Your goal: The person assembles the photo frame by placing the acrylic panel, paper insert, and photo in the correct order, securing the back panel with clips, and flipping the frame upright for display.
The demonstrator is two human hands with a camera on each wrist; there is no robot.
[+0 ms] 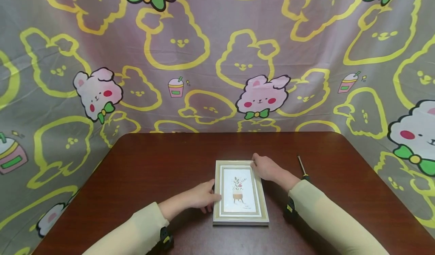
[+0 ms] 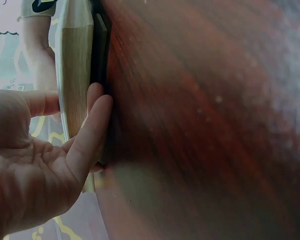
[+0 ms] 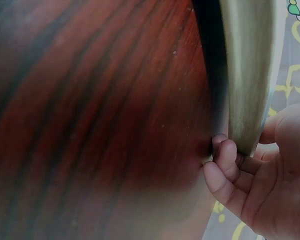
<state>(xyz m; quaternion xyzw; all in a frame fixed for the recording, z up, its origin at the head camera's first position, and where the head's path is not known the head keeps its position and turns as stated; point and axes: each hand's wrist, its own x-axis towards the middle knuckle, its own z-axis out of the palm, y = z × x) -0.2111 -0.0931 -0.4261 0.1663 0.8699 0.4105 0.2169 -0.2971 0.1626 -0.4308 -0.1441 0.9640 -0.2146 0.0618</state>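
Observation:
A cream-coloured picture frame (image 1: 241, 219) lies face up over the table, showing a print of a potted plant (image 1: 239, 194). My left hand (image 1: 203, 195) grips its left side, the thumb on the front border and the fingers at the edge and underneath. At the far right corner, my right hand (image 1: 266, 167) holds the frame between thumb and fingers. Both wrist views show the frame's pale side edge (image 2: 76, 65) and a dark backing (image 3: 214, 60) below it. How far the frame is raised from the tabletop, I cannot tell.
To the right of my right hand lies a screwdriver (image 1: 302, 166) with a metal shaft; my sleeve partly covers its dark handle. The reddish-brown table (image 1: 163, 156) ends at a patterned curtain (image 1: 204, 77) behind and at both sides.

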